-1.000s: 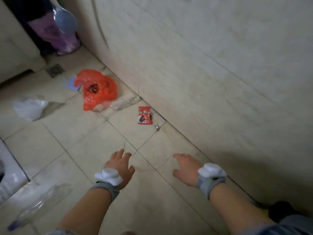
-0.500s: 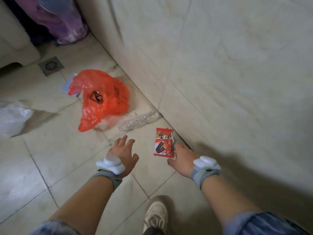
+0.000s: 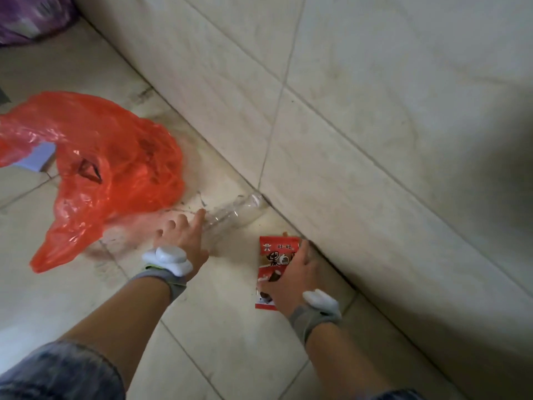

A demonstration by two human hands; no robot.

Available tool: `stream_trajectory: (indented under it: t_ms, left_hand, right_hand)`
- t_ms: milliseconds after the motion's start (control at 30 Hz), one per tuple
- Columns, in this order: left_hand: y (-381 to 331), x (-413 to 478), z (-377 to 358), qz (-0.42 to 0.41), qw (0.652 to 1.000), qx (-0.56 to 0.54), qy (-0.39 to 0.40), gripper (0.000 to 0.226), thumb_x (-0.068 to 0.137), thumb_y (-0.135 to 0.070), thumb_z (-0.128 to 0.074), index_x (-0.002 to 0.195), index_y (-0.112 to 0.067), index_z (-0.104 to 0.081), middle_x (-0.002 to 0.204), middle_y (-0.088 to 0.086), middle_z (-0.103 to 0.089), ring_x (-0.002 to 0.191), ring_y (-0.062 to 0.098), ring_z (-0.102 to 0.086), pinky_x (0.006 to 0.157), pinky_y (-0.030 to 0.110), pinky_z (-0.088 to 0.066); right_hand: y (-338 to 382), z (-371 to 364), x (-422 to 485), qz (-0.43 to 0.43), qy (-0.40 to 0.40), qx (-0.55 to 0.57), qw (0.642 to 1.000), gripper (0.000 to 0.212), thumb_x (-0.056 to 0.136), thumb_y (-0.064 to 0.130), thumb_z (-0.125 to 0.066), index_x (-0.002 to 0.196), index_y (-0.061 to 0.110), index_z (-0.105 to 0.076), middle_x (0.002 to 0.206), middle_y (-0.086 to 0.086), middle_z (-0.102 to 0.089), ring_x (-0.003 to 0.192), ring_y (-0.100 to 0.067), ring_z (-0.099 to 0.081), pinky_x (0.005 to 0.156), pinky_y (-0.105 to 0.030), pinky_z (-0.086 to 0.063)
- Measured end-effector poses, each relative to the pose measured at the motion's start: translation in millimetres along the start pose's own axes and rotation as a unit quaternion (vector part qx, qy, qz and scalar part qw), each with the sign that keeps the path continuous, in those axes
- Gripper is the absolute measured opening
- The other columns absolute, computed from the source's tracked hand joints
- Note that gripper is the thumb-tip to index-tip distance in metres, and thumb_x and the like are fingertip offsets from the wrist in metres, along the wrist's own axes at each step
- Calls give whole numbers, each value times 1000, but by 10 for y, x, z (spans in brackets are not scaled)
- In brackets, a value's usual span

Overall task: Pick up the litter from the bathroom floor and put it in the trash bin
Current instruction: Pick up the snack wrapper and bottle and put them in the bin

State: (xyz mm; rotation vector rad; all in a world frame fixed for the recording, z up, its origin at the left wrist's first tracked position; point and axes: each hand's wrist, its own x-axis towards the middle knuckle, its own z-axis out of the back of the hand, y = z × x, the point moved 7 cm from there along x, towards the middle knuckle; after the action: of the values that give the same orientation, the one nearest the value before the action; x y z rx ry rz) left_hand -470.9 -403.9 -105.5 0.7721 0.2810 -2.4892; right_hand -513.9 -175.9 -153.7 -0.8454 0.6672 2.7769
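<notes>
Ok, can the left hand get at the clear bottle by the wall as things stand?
Probably yes. The left hand is open with fingertips at the bottle, nothing between them. The red bag lies beside it, and the right hand grips the packet, clear of it.

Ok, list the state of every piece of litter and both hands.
snack packet: on the floor, held
clear bottle: lying on its side by the wall
red bag: crumpled on the floor, untouched
left hand: open, fingertips touching the clear bottle
right hand: grip round the snack packet
</notes>
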Motion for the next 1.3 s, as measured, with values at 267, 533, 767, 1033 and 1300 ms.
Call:
stream_trajectory:
  t_ms: [267,533,767,1033,1300]
  left_hand:
    - [-281,-274,-65,-80,985,-80,134,73,72,-35,-67,135,-27,-32,100,0,-57,84,21,-60,74,34,-55]
    - [-1173,-810,-61,-221,953,39,205,68,67,-32,-68,130,-34,-43,99,-2,-58,90,19,-59,72,27,-49]
    - [-2729,-2033,-225,-371,901,95,203,63,61,-30,-72,121,-31,-52,78,-4,-62,63,15,-59,60,22,-50]
    - [-4226,-4078,-580,-559,816,36,142,71,73,-40,-71,134,-19,-42,124,10,-59,109,29,-58,72,24,-38]
    - [-5141,-5676,-1514,-608,752,-37,251,21,66,-28,-76,80,-20,-63,72,0,-60,66,19,-56,57,24,-38]
  right_hand:
    - [-179,514,-270,-29,21,87,996,9,77,10,-58,84,11,-63,80,-5,-69,62,-16,-61,52,-18,-45]
    - [-895,1519,-968,-10,119,-19,993,33,76,21,-71,99,-3,-69,89,-15,-73,82,-28,-70,71,-36,-55]
    - [-2270,2630,-2382,-102,-5,-6,995,16,81,21,-66,67,16,-61,78,-9,-64,75,-22,-62,67,-27,-46]
    - [-3943,3317,-4154,-273,-197,35,941,20,88,20,-55,91,2,-64,96,-17,-67,94,-32,-64,71,-30,-43]
    - [-5521,3127,-5427,-367,-361,183,838,21,85,13,-53,65,6,-55,71,-15,-65,69,-24,-60,57,-30,-35]
